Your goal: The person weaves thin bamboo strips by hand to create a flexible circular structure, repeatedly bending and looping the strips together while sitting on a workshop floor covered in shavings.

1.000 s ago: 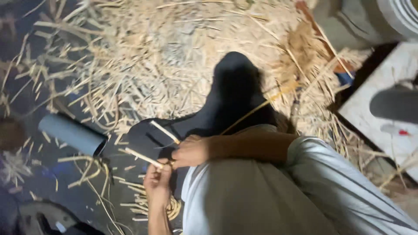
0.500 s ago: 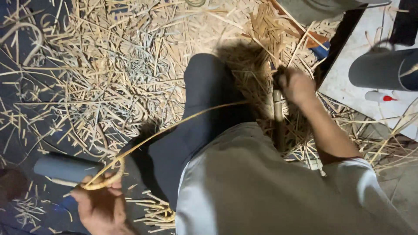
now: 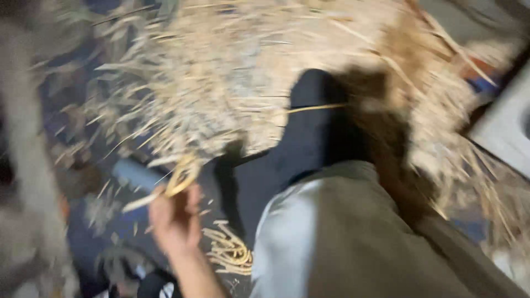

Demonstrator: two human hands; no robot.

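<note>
The picture is smeared by motion. My left hand [image 3: 174, 221] is low on the left, closed on a looped end of a thin yellow cane strip [image 3: 182, 176]. A further stretch of the strip [image 3: 314, 108] crosses my dark lower leg [image 3: 312, 138] toward my right hand [image 3: 369, 105]. That hand is a dark blur at the end of my outstretched arm and seems closed on the strip's far end. My grey-clad thigh [image 3: 359, 237] fills the lower middle.
A thick litter of pale cane shavings [image 3: 221, 83] covers the dark floor ahead. A blue-grey cylinder [image 3: 135, 174] lies just beyond my left hand. A small bundle of strips [image 3: 229, 251] lies by my thigh. A pale slab [image 3: 505, 127] sits at the right.
My left hand has risen with the looped strip end, from the bottom edge to beside the cylinder. My right arm stays stretched forward. The view has swung and blurred.
</note>
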